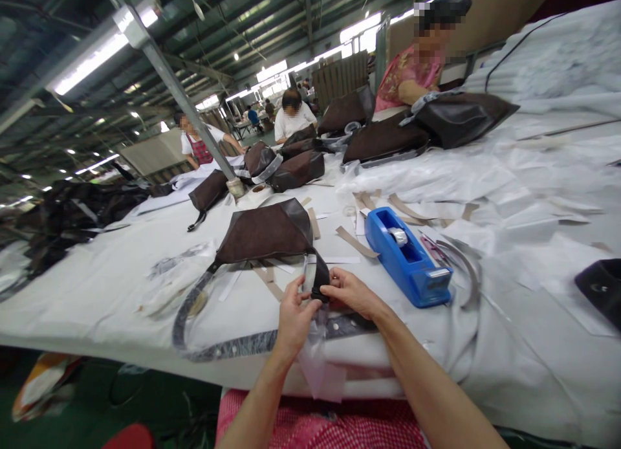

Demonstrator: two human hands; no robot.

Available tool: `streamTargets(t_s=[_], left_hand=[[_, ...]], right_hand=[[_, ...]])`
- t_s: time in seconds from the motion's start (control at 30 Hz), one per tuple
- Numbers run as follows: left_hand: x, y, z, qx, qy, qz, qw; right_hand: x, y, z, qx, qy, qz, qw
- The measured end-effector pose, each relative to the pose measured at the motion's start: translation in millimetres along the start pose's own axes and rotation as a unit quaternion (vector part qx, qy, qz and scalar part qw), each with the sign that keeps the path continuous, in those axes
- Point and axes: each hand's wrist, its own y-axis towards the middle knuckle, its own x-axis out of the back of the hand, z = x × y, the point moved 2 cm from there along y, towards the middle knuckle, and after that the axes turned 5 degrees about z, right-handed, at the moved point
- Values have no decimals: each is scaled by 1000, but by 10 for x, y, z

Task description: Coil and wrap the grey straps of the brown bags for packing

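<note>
A dark brown handbag with black trim lies on the white-covered table in front of me. Its long strap, partly wrapped in clear film, loops along the table's front edge. My left hand pinches the strap near a black buckle at the bag's right side. From the right, my right hand grips the same buckle end with thumb and fingers. Below the hands hangs a thin translucent sheet. The hands partly hide the buckle's details.
A blue tape dispenser stands right of my hands, beside paper strips. More brown bags are piled at the back. A slanted metal post rises from the table. Several people work across the table, one in a pink top.
</note>
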Motion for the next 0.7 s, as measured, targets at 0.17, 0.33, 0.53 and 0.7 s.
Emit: streamTargets(t_s=[0.17, 0.33, 0.53, 0.7], left_hand=[[-16, -66, -114, 30, 83, -7, 996], [16, -154, -104, 113, 70, 76, 988], [42, -151, -4, 108, -5, 108, 988], [-22, -175, -31, 138, -101, 97, 981]], right_hand=[[-1, -7, -11, -15, 31, -37, 999], [-22, -2, 15, 1, 59, -42, 997], [-23, 2, 39, 4, 62, -54, 997], [-25, -5, 71, 6, 41, -59, 997]])
